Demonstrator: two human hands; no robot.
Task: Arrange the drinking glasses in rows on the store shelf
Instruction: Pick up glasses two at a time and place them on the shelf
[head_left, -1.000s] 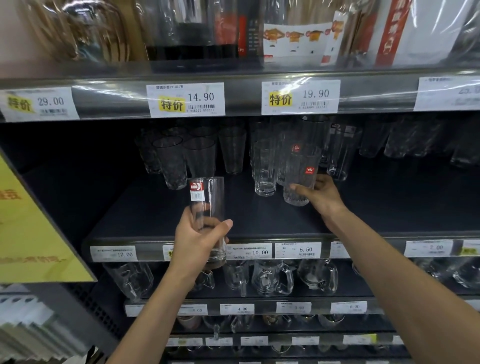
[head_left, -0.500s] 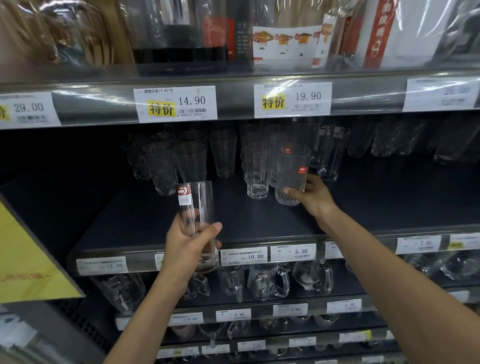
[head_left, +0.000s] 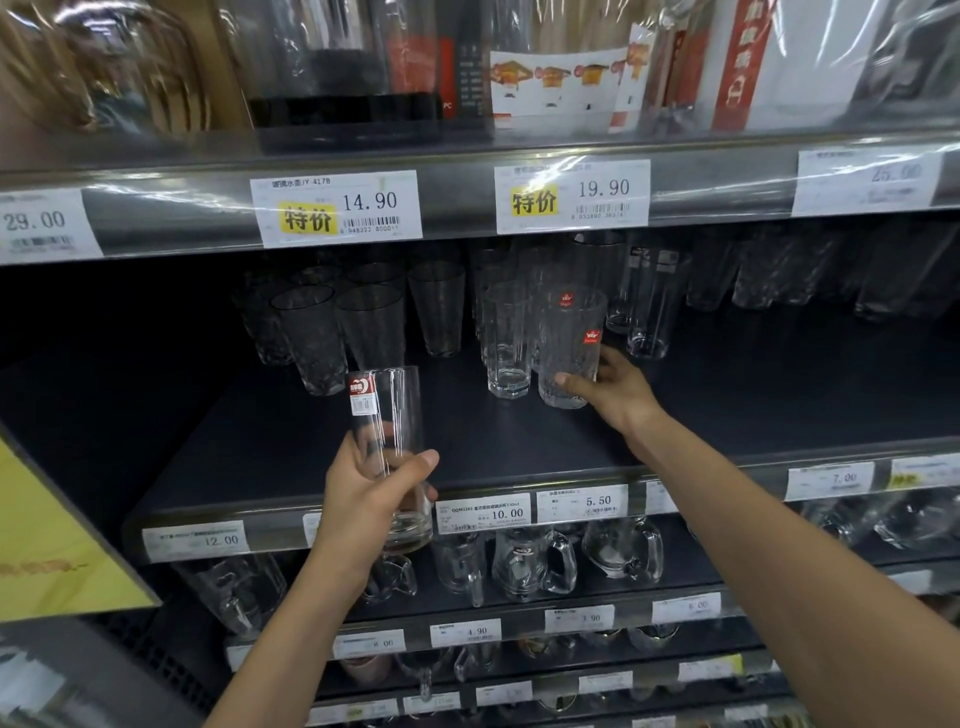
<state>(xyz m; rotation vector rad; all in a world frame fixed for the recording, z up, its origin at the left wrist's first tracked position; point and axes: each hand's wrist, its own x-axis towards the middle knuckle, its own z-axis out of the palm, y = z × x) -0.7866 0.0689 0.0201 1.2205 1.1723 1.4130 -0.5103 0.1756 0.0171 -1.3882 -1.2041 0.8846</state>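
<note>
Rows partly formed, two glasses in hand.
Left hand (head_left: 363, 499) clasps a tall glass (head_left: 387, 441) off the shelf (head_left: 291, 452); right hand (head_left: 615, 392) grasps a patterned glass (head_left: 569, 348) heading its row.

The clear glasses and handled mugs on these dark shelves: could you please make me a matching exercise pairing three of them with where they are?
Things:
1. Tall smooth clear glass with red label
2. Textured clear tumbler with red sticker
3. Clear handled glass mugs

Places:
A. On the shelf below
B. Held in the left hand, off the shelf
C. Standing on the shelf, right hand at its base

Pairs: 1-B, 2-C, 3-A
</note>
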